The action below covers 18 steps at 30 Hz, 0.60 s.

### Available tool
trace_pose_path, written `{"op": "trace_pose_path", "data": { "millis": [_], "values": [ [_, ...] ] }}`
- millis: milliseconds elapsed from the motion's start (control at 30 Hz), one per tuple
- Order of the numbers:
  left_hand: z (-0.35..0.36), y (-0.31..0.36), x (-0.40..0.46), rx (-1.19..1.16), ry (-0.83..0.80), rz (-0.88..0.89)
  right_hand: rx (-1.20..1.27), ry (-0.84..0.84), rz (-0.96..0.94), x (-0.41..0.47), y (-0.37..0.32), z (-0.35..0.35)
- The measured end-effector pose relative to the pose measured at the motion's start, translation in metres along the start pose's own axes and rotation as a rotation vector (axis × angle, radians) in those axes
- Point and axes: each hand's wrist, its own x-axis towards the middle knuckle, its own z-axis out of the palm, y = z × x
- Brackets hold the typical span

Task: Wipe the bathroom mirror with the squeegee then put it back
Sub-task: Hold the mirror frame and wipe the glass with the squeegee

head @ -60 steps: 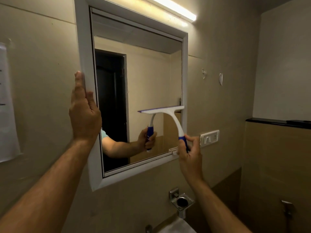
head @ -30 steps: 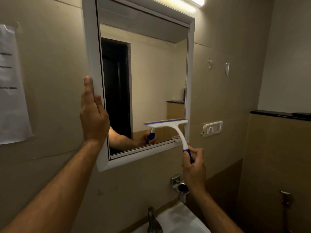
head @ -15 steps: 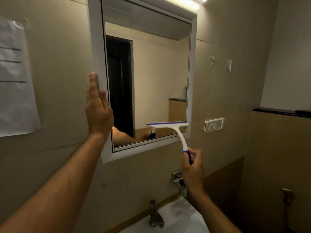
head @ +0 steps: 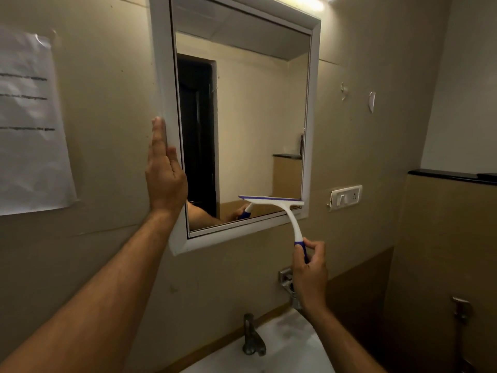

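Both hands were up at the mirror [head: 255, 125]. Right hand [head: 309, 275] pinched the squeegee [head: 279, 208] by its blue handle end; blade above the grip, against the glass near the bottom right corner. Left hand [head: 165, 176] flat, fingers straight, against the frame's left edge.

The beige wall [head: 107, 84] carries everything here. A white-framed mirror [head: 252, 117] hangs on it, with a sheet of paper [head: 29, 125] stuck flat to its left. Right of the mirror sit two small hooks [head: 371, 101] and, lower, a white switch plate [head: 346, 197]. Below, a metal holder [head: 285, 279] is fixed above the white sink [head: 285, 351], which bears a tap [head: 251, 335].
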Motion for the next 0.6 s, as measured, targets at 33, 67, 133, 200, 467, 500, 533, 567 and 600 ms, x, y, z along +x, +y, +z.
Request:
{"op": "trace_pose_path", "data": {
  "millis": [33, 67, 133, 200, 467, 500, 533, 567, 600],
  "values": [
    [0.0, 0.0, 0.0, -0.002, -0.004, -0.005, 0.014, 0.003, 0.004, -0.001, 0.0, 0.0],
    [-0.001, 0.001, -0.001, -0.003, -0.009, -0.01, 0.029, 0.006, 0.006, -0.001, -0.003, 0.0],
    [-0.002, 0.001, -0.003, -0.007, -0.018, -0.014, 0.05, 0.018, -0.011, 0.004, -0.013, 0.001],
    [-0.003, 0.002, -0.005, -0.009, -0.026, -0.017, 0.07, 0.025, -0.026, 0.011, -0.023, 0.003],
    [-0.006, 0.004, -0.007, -0.028, -0.064, -0.056, 0.083, 0.034, 0.017, -0.001, -0.004, 0.014],
    [-0.006, 0.004, -0.007, -0.031, -0.063, -0.061, 0.085, 0.029, 0.021, -0.005, -0.004, 0.014],
    [-0.006, 0.005, -0.007, -0.031, -0.064, -0.064, 0.088, 0.016, 0.013, -0.009, -0.005, 0.014],
    [-0.006, 0.004, -0.007, -0.031, -0.065, -0.067, 0.093, -0.001, -0.016, -0.012, -0.01, 0.015],
    [-0.005, 0.004, -0.007, -0.031, -0.067, -0.071, 0.097, -0.022, -0.062, -0.013, -0.018, 0.016]
  ]
}}
